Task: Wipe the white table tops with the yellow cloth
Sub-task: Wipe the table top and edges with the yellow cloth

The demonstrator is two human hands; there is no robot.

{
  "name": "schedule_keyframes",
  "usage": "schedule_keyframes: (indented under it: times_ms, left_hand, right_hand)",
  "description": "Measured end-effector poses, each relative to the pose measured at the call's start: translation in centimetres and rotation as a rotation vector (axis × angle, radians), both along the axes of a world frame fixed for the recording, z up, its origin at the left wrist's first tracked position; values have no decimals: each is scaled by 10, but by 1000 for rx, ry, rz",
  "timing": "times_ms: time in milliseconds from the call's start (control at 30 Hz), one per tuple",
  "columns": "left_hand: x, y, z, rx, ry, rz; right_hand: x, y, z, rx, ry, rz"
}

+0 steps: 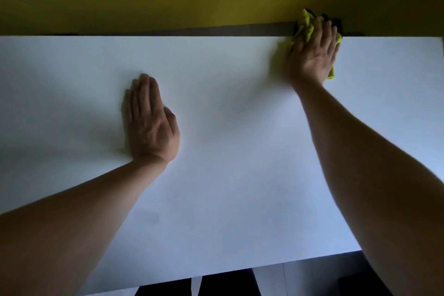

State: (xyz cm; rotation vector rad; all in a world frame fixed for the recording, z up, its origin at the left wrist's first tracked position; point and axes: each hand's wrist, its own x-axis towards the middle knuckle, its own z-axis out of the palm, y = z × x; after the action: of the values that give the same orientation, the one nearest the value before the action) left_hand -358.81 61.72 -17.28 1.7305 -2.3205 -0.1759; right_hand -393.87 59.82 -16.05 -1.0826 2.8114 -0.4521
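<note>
Both hands lie flat: right hand (313, 55) presses yellow cloth (305, 27) at white table's (228, 127) far edge, left hand (150, 122) bare

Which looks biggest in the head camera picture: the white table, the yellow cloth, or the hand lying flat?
1. White table top: by far the largest, filling most of the view.
2. Left hand, flat on the table.
3. Yellow cloth: smallest showing, but the right hand covers much of it, so its true size is unsure.
</note>
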Motion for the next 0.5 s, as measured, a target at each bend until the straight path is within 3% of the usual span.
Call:
schedule_keyframes:
  times_ms: [267, 400, 500]
  left_hand:
    - [7, -5, -4, -34, 24, -26]
    - [6, -1, -5, -53, 28, -21]
    - [3, -1, -5, -39, 18, -17]
  right_hand:
    - [205, 5, 4, -159, -7, 567]
    - [186, 25, -3, -167, 14, 632]
    - [132, 43, -8, -173, 22, 473]
